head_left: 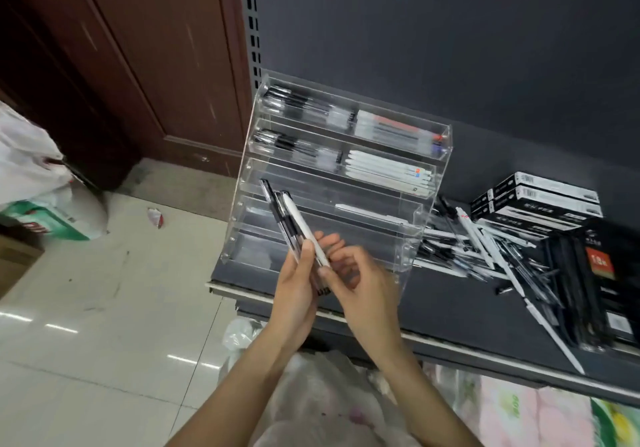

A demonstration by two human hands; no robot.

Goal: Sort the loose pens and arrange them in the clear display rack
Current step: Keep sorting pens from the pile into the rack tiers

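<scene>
Clear acrylic rack [420,224] stands on the dark shelf [433,311], its top two tiers filled with black-grip pens on the left and white ones on the right; a single white pen lies in a lower tier, and the tiers below look mostly bare. Left hand [298,294] curls round a small bundle [287,218] of two dark pens and one white, tips pointing up toward the rack. Right hand [360,280] has its fingers bent in at the bundle's lower end, apparently pinching the white one, though blur hides the exact contact. Loose pens [485,249] lie heaped just right of the rack, beside black boxes [540,200]. To do this well, I judge: slide the white pen free lengthwise, keep the dark pair clamped, lay each kind level, all tips facing alike
</scene>
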